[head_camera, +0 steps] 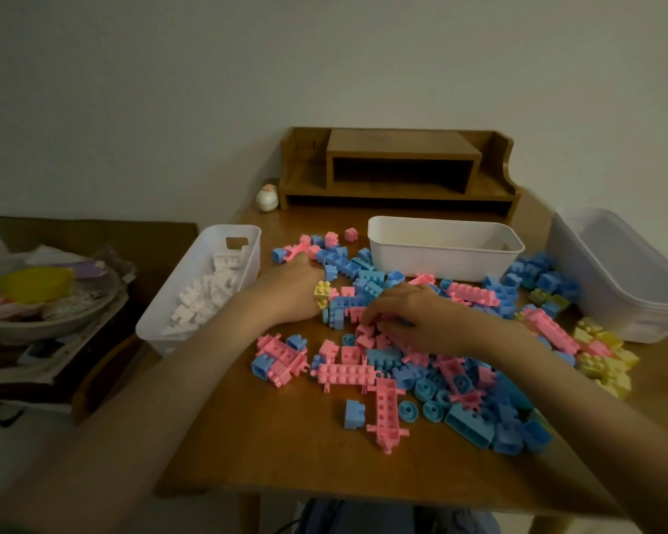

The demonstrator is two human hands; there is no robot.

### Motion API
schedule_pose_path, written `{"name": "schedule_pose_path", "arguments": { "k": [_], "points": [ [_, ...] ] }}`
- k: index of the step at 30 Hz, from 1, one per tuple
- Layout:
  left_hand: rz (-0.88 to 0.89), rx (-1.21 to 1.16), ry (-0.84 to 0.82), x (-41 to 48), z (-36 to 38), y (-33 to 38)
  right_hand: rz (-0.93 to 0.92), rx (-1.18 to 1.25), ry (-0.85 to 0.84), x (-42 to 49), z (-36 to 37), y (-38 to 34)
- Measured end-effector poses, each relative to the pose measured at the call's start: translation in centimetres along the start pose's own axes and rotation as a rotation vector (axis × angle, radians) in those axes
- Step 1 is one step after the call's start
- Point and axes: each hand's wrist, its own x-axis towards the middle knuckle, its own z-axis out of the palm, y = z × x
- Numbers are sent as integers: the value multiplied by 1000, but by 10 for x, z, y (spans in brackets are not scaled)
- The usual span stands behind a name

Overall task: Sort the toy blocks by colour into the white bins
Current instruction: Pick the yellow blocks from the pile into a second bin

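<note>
Pink, blue and yellow toy blocks lie in a heap across the wooden table. My left hand lies knuckles-up on the heap's left edge, beside a yellow block; its fingers are hidden among pink and blue pieces. My right hand reaches into the middle of the heap, and its fingertips and thumb pinch a pink block. The left white bin holds white blocks. The middle white bin and the right white bin look empty.
A wooden desk shelf stands at the back against the wall, with a small round figurine beside it. To the left of the table, a bowl with a yellow lid sits on stacked clutter.
</note>
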Motion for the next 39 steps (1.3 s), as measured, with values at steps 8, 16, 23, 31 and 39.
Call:
{"name": "schedule_pose_path", "arguments": {
  "k": [8,16,23,31,39],
  "points": [
    [-105,-7,163,1,-10,4,-31,68,101,-4,-1,9],
    [-86,-37,347,13,-35,36,98,156,231,-16,-17,34],
    [142,-292,410,66,-37,81,276,193,344,-41,-28,65],
    [88,-121,118,127,-15,95,309,189,302,-64,-26,77],
    [259,-10,275,71,-3,87,332,233,201,-101,-28,69]
  ]
}}
